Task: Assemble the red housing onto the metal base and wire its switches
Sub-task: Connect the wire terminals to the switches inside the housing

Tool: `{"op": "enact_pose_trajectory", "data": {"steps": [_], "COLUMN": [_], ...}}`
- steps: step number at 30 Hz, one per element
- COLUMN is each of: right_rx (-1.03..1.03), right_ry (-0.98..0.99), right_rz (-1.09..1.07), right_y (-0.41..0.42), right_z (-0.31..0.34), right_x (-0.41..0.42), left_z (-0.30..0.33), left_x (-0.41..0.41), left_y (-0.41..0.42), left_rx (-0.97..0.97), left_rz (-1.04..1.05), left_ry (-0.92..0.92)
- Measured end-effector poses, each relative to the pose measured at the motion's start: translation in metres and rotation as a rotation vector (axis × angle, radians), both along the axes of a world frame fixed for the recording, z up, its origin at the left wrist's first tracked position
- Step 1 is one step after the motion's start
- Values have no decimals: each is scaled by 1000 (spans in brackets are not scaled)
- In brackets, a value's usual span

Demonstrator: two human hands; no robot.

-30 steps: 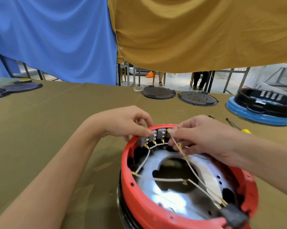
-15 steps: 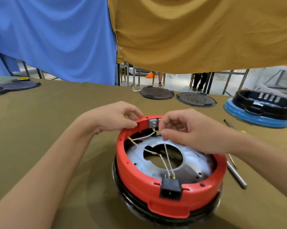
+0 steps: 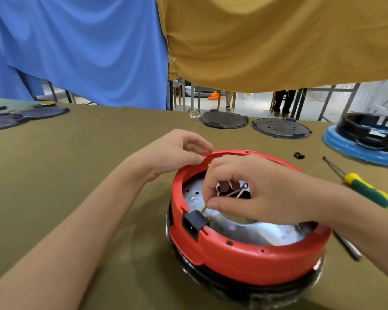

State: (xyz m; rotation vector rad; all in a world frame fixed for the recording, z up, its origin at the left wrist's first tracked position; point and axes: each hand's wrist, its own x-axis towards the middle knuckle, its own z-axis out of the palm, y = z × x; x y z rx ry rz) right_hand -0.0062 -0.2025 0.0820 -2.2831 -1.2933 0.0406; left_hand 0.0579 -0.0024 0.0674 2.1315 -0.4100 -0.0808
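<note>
Red housing [image 3: 251, 256] sits as a ring on the metal base [image 3: 255, 231], whose shiny plate shows through the open middle, and the whole unit rests on the olive-covered counter [image 3: 54, 175] just ahead of the person. A black socket block [image 3: 194, 222] is set into the near-left wall of the housing.

The left hand [image 3: 175, 153] lies at the far-left rim, its curled fingertips touching the top edge of the red ring (whether they actually clamp it I cannot tell). The right hand [image 3: 255, 191] reaches over the ring from the right and hangs above the opening, thumb and forefinger pinching a brass terminal [image 3: 203, 208] just beside the socket block. Pale wires [image 3: 231, 193] run beneath that hand, across the dark central hole of the plate; the switches themselves are hidden behind the fingers.

To the right of the housing, well apart from the left hand, a screwdriver [image 3: 367, 191] with a green and yellow handle lies on the counter, and a plain metal tool [image 3: 349, 247] pokes out from under the right forearm. A small black part [image 3: 299, 155] lies beyond the ring. Farther back are two dark round lids [image 3: 224, 119], and a black and blue housing [image 3: 365, 142] stands at the right edge. Blue cloth [image 3: 77, 45] and mustard cloth [image 3: 278, 41] hang behind the counter.
</note>
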Motion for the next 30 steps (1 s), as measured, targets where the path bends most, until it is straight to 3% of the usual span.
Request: {"op": "enact_pose_trajectory", "data": {"steps": [21,30], "right_rx": [51,2], "right_ry": [48,-21], "right_rz": [-102,-113], "right_y": [1,3], "right_z": [-15,-15], "right_x": [2,-1], "left_z": [-16,-16], "left_x": [3,2], "left_y": [-10,-11], "left_rx": [-59,-65], "left_rz": [15,14], "left_ry": [-69,-52]}}
